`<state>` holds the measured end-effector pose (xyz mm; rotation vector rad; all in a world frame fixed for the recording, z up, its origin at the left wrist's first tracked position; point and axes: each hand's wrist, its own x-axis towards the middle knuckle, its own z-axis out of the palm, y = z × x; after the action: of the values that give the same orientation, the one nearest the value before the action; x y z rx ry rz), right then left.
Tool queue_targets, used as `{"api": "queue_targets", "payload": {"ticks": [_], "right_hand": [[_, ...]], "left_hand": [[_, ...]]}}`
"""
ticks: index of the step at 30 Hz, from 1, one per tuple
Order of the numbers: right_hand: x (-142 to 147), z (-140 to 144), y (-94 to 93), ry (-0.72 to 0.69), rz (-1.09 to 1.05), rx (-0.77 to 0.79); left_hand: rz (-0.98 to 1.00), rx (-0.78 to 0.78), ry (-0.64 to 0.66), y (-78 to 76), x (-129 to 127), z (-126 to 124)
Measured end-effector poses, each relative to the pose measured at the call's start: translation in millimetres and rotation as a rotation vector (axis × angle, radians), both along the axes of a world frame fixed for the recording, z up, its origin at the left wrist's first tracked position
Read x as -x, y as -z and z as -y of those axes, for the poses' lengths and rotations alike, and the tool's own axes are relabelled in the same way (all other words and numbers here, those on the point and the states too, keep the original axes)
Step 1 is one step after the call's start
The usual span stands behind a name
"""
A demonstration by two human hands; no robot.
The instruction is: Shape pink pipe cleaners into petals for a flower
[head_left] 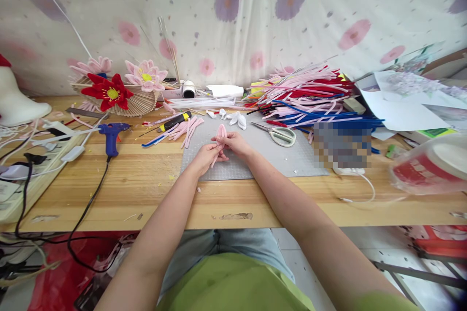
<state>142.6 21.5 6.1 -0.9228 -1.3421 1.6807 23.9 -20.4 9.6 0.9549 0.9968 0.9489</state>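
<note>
Both hands, left hand (pixel 205 156) and right hand (pixel 235 143), are closed together on a pink petal (pixel 221 132) held over the grey mat (pixel 277 158). Shaping seems underway; next, careful pinching at its base is likely needed. Scissors (pixel 279 134) lie right.

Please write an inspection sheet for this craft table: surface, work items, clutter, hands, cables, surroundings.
Surface: wooden table with grey cutting mat.
Work items: pink petal piece, held over the mat.
Clutter: scissors, blue glue gun, pile of pipe cleaners, white petals, finished flowers.
Hands: left hand and right hand both pinch the petal piece.
Cables: black cord from the glue gun; white cable at right.
Surroundings: flowered curtain behind the table.
</note>
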Motion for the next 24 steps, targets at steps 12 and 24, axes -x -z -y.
{"api": "queue_targets", "payload": {"ticks": [12,24], "right_hand": [[-19,-12,-4.9,0.084,-0.247,0.030],[-15,-11,-9.1,0.315,-0.310,0.019]], "left_hand": [[0.092,0.039,0.131,-1.4,1,3],[0.249,0.058,0.254,-0.5,0,5]]}}
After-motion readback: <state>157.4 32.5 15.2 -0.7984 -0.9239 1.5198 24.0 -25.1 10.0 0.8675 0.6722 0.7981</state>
